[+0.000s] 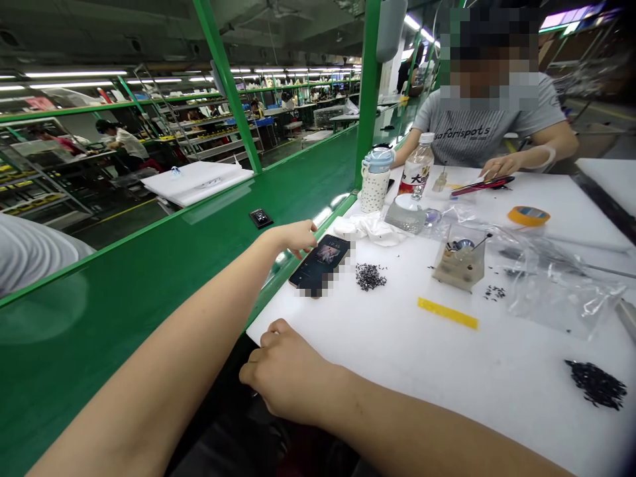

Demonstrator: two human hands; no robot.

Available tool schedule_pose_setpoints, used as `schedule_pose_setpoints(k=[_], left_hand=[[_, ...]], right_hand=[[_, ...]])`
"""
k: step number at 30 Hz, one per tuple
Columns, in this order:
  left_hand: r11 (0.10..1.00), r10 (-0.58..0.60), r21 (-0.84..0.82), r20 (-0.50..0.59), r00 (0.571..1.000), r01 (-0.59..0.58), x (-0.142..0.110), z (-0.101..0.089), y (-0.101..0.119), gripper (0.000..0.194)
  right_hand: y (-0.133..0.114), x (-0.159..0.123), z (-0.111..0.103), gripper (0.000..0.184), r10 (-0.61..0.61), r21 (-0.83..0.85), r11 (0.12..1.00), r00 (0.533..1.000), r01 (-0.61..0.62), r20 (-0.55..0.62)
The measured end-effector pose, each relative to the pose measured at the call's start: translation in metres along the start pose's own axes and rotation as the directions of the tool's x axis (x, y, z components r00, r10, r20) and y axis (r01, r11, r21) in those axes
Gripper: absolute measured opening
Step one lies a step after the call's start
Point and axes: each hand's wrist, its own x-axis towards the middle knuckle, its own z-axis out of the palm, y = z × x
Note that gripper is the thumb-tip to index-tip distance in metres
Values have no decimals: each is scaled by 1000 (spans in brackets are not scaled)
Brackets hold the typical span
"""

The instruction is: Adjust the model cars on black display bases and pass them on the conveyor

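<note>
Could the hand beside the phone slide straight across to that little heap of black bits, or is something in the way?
Something is in the way: the phone lies on the white board directly between the left hand and the heap of small black parts. The hand would have to lift over it or go around it.

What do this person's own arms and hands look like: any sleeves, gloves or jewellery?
The left hand and right hand are bare, with no gloves. Both forearms are bare too, with no sleeves, watch or bracelet showing.
</note>
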Motion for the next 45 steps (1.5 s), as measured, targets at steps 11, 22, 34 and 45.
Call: schedule_pose_setpoints(k=[11,22,34,45], left_hand=[[999,-39,30,-69,997,41,-2,12,7,98],[994,-31,106,21,999,28,6,2,17,85],[997,67,-53,109,992,-61,-7,-3,-20,117],[987,61,-147,-7,998,-61,-19,10,-32,95]], right_hand=[[1,1,-2,2,1,-15,1000,1000,-1,21],[-1,3,1,7,-1,-10,1000,999,2,32],[-1,0,-3,2,9,5,1000,1000,-9,-3],[2,1,1,4,12,1,1000,999,-12,-32]])
